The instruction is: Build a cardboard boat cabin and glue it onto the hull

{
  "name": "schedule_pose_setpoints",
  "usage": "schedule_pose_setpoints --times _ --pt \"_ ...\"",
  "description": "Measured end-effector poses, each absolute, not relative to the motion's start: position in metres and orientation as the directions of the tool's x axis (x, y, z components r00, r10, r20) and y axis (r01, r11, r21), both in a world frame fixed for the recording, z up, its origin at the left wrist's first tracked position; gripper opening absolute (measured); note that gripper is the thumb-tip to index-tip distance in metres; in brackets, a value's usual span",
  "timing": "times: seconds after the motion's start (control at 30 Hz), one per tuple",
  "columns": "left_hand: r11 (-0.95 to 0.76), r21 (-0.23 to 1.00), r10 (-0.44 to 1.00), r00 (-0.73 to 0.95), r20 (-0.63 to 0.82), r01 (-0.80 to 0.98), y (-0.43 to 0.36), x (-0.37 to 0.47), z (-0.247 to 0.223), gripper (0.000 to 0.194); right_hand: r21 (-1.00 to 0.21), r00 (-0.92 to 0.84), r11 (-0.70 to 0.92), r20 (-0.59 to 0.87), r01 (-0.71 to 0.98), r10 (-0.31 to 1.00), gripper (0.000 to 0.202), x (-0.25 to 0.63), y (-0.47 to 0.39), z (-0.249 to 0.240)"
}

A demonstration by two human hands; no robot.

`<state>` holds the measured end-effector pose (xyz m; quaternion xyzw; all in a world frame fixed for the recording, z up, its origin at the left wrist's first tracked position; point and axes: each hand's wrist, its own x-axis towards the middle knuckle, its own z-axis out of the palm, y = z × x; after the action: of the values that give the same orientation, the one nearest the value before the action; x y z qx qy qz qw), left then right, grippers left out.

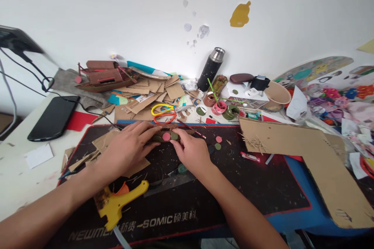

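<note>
Both hands are at the far half of the dark desk mat, on a narrow brown painted piece. A pink disc and a green disc sit on its near side. My left hand is closed around the left end, fingers partly covering another green disc. At the right end, the thumb and fingers of my right hand pinch the piece beside the green disc. Right of that hand lie a loose pink disc and a loose green disc.
A yellow glue gun lies in front of my left hand. Scissors, paint jars, a thermos and a brown model boat stand behind. Cut cardboard covers the right, a black phone the left.
</note>
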<state>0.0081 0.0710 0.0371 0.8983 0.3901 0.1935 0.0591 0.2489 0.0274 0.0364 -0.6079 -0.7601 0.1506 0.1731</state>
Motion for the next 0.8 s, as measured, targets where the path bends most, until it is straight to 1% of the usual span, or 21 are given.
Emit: schedule_pose_setpoints --times 0.2,0.5,0.63,0.8 --pt "-0.676 0.298 0.736 0.606 0.300 0.674 0.072 0.010 0.040 0.038 -0.452 -0.197 0.205 0.066 0.868 0.978 0.034 0.248 0.027 0.037" --pt "-0.703 0.220 0.708 0.634 0.311 0.677 0.072 0.008 0.036 0.040 -0.463 -0.200 0.205 0.060 0.862 0.978 0.036 0.244 0.027 0.034" --pt "-0.695 0.243 0.716 0.622 0.318 0.676 0.070 0.011 0.038 0.043 -0.469 -0.197 0.206 0.069 0.859 0.978 0.035 0.243 0.027 0.033" --pt "-0.682 0.237 0.729 0.619 0.293 0.692 0.069 0.019 0.046 0.033 -0.471 -0.188 0.198 0.069 0.860 0.980 0.037 0.243 0.027 0.032"
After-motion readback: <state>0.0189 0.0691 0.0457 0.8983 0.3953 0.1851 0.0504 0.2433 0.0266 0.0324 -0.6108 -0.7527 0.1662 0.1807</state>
